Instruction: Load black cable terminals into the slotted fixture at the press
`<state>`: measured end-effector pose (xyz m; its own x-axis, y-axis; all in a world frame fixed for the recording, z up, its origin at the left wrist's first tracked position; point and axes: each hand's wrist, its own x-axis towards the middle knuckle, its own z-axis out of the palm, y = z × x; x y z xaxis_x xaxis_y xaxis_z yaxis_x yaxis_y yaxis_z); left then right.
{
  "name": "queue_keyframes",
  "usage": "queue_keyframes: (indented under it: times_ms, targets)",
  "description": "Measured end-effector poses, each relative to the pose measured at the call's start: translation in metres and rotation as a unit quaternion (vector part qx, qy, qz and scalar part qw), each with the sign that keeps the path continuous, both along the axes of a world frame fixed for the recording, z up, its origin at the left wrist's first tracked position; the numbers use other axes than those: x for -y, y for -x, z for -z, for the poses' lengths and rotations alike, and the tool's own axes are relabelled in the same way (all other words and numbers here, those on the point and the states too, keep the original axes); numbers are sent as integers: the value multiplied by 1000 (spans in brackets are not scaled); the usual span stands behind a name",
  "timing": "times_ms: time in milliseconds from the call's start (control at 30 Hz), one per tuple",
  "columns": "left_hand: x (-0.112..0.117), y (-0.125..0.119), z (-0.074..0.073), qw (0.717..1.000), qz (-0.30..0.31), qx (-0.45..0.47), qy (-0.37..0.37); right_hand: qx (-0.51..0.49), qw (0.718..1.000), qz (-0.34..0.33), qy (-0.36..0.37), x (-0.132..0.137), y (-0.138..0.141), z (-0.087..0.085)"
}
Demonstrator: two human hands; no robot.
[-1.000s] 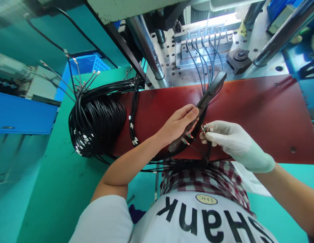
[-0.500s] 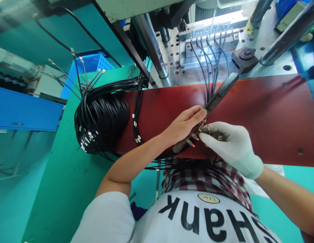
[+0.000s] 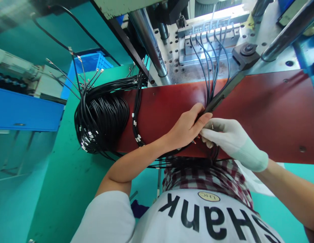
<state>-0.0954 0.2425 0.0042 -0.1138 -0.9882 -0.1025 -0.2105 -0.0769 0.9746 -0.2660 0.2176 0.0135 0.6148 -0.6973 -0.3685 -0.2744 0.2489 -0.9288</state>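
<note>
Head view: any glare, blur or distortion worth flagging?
Head view: strong glare whitens the top edge of the metal fixture; the top-left corner looks hazy; wide-angle distortion tilts the steel column; the bare left hand and gloved right hand look fairly sharp, with no obvious motion blur.

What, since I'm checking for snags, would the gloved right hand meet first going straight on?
The gloved right hand points left, its fingertips almost at the left hand, which grips a dark strip. Its thumb is probably first, though small wire terminals between them may come sooner; depth is unclear.
</note>
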Motion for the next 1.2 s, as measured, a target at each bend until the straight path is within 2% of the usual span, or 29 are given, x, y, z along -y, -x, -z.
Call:
queue_keyframes:
  times_ms: [133, 233, 333, 600, 800, 1067, 1200]
  targets:
    - [5, -2, 2, 1000, 8, 19, 23, 41, 999, -3, -5, 3, 6, 10]
    - [9, -6, 1, 999, 10, -30, -9, 72, 996, 9, -44, 6, 17, 16]
    - [10, -10, 0, 995, 3, -89, -49, 77, 995, 36, -46, 6, 27, 20]
    - [5, -12, 5, 980, 8, -168, -105, 27, 994, 103, 3, -6, 23, 19]
    - [4, -13, 7, 973, 25, -203, -108, 9, 998, 65, -11, -2, 18, 11]
    - [1, -10, 4, 974, 27, -178, -138, 31, 999, 15, 11, 0, 3, -1]
    - [2, -14, -1, 989, 46, -101, -96, 18, 1000, 10, 12, 3, 1, -1]
